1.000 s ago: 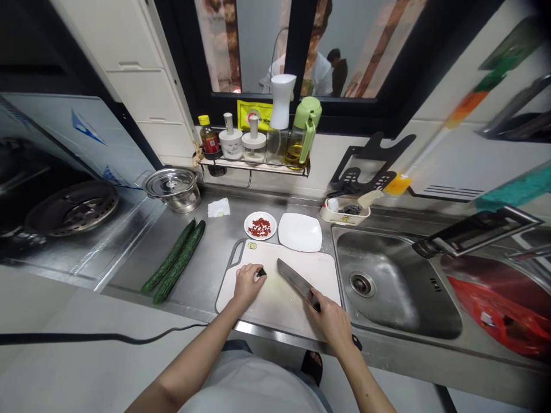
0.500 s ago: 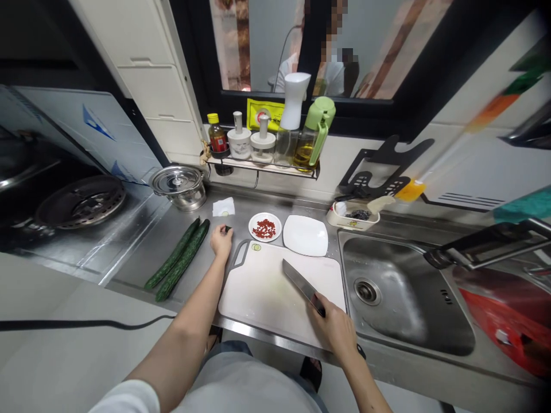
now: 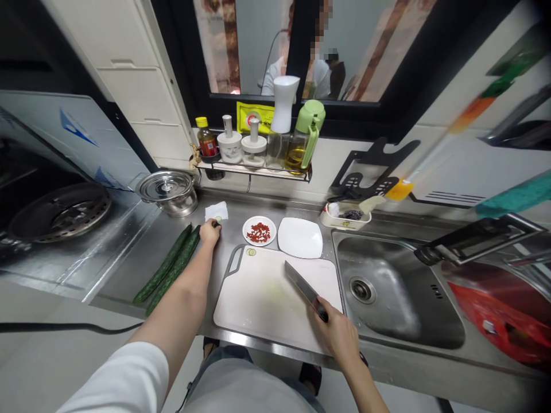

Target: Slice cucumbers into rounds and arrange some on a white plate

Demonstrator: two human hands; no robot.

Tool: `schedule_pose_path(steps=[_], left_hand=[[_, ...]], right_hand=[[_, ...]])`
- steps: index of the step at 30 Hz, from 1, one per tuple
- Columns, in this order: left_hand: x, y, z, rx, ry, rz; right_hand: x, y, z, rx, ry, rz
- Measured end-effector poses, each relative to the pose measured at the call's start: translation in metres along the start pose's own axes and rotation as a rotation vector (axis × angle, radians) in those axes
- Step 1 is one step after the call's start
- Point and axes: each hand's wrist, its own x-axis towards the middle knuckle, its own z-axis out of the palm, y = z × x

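Note:
My left hand (image 3: 209,233) is pinched on a small dark piece of cucumber (image 3: 216,224), just in front of a white paper towel (image 3: 216,210) with a pale bit on it. To its left, two long whole cucumbers (image 3: 170,267) lie side by side on the steel counter. My right hand (image 3: 338,328) grips a kitchen knife (image 3: 302,285) by its dark handle, the blade slanting over the white cutting board (image 3: 253,298). A couple of thin cucumber slices (image 3: 250,252) rest at the board's far left corner.
Behind the board are a plate of chopped red bits (image 3: 247,237) and a white square plate (image 3: 300,237). A lidded steel pot (image 3: 170,194) stands at the back left. On the right is the sink (image 3: 387,310); a seasoning rack (image 3: 258,172) hangs under the window.
My left hand has moved toward the paper towel with the cucumber piece. The knife in my right hand is almost still over the board. The view has shifted slightly.

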Motion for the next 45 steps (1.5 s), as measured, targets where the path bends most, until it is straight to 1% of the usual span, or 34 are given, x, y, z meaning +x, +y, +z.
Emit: schedule_pose_path(steps=[3, 5, 8, 9, 11, 14, 16, 18, 21, 26, 29, 37, 41, 45], left_hand=[[0.003, 0.001, -0.007, 0.012, 0.025, 0.021], [-0.001, 0.0, -0.013, 0.004, 0.055, 0.026], [-0.018, -0.007, -0.026, 0.028, 0.121, 0.025], [-0.026, -0.011, -0.031, 0.075, 0.16, 0.038], [-0.043, -0.023, -0.041, 0.187, 0.193, 0.032], [-0.063, -0.043, -0.055, 0.331, 0.142, 0.004], [-0.072, -0.056, -0.061, 0.408, 0.098, -0.022], [-0.077, -0.065, -0.065, 0.468, 0.053, -0.039], [-0.08, -0.071, -0.069, 0.528, 0.012, -0.024], [-0.084, -0.072, -0.072, 0.546, -0.016, 0.029], [-0.091, -0.072, -0.073, 0.512, -0.033, 0.092], [-0.129, -0.067, -0.076, 0.329, -0.089, 0.359], [-0.147, -0.064, -0.076, 0.234, -0.148, 0.428], [-0.166, -0.055, -0.074, 0.173, -0.215, 0.515]], right_hand=[[0.0, 0.003, -0.002, -0.007, 0.004, 0.002], [0.0, 0.004, -0.002, -0.005, 0.001, -0.002], [0.002, 0.003, -0.003, 0.0, -0.008, -0.001], [0.003, 0.003, -0.003, 0.001, -0.011, -0.001], [0.005, 0.002, -0.003, 0.004, -0.018, 0.001], [0.008, -0.001, -0.004, 0.014, -0.024, 0.011], [0.009, -0.002, -0.005, 0.03, -0.027, 0.008], [0.009, -0.004, -0.004, 0.047, -0.024, -0.009], [0.009, -0.005, -0.002, 0.06, -0.015, -0.031], [0.007, -0.005, 0.002, 0.087, -0.03, -0.044], [0.006, -0.003, 0.003, 0.096, -0.038, -0.039], [0.001, -0.009, -0.003, 0.061, -0.029, -0.026], [-0.001, -0.014, -0.004, 0.053, -0.038, -0.014], [-0.003, -0.015, 0.0, 0.061, -0.057, -0.016]])
